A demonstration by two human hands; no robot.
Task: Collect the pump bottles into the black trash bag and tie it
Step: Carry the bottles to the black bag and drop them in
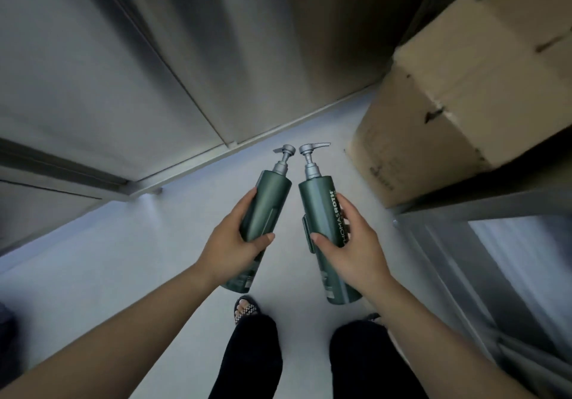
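Observation:
I hold two dark green pump bottles with grey pump heads out in front of me, above the floor. My left hand [235, 244] grips the left pump bottle [269, 200] around its middle, thumb across the front. My right hand [349, 244] grips the right pump bottle [318, 206], which has white lettering down its side. Both bottles tilt slightly so their pump heads nearly meet at the top. No black trash bag is in view.
A large cardboard box [458, 104] stands at the right on a metal shelf frame [483, 210]. Grey metal cabinet doors [123, 67] fill the left and back. The pale floor [123, 259] lies below, with my legs and sandalled foot [246, 309] at the bottom.

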